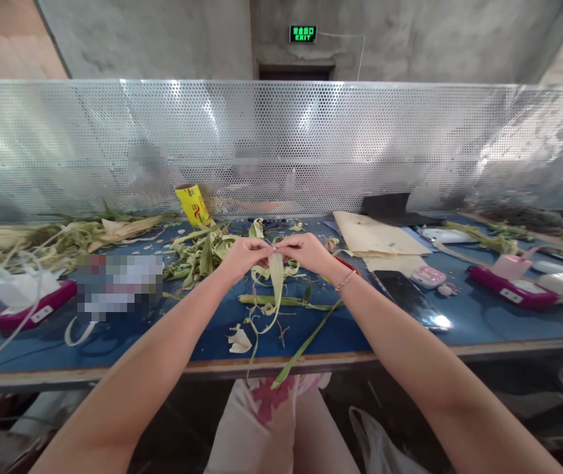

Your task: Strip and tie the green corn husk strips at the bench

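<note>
Above the middle of the blue table, my left hand (245, 255) and my right hand (307, 252) meet fingertip to fingertip, both closed in a pinch. Between them hangs a pale green husk strip (275, 280), which looks like corn husk, its narrow end curling down toward the tabletop. Exactly how the fingers fold its upper end is too small to make out. Behind my left hand lies a heap of curled green husk pieces (195, 253). Below my hands, a longer green strip (305, 345) reaches over the front edge, and a small pale scrap (239, 340) lies nearby.
A yellow tube (193, 205) stands tilted near the perforated metal screen (281, 145). Longer husks (78, 234) lie far left. A phone (409, 299), pink earbud case (428, 276) and brown paper (380, 236) are on the right. Purple power strips (513, 289) sit at both sides.
</note>
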Available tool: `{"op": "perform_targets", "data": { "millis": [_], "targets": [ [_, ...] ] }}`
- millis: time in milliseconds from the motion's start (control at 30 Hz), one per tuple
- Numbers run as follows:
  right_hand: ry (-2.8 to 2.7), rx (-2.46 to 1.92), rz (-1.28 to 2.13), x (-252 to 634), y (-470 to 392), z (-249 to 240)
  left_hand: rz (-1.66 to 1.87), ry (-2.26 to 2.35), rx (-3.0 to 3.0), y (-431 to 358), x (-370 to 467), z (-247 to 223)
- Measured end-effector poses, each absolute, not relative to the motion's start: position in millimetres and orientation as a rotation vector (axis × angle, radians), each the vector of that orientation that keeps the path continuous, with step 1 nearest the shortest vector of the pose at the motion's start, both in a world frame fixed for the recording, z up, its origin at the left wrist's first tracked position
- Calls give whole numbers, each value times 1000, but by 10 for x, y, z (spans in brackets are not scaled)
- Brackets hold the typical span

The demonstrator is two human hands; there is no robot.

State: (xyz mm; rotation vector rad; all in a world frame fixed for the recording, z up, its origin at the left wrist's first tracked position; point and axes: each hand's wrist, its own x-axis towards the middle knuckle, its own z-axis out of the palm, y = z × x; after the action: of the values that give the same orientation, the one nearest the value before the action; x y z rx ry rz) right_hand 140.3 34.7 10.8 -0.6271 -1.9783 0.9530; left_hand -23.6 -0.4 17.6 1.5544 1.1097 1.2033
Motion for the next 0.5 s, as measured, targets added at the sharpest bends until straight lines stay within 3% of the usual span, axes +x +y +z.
{"op": "perform_targets", "data": {
  "millis": [233, 500],
  "targets": [
    [-1745, -619, 1259, 1325, 336, 52, 1220, 1274, 1902, -60, -245, 221],
    [-1641, -665, 1324, 1295, 345, 31, 1256, 1518, 2272, -81, -227, 209]
  ]
}}
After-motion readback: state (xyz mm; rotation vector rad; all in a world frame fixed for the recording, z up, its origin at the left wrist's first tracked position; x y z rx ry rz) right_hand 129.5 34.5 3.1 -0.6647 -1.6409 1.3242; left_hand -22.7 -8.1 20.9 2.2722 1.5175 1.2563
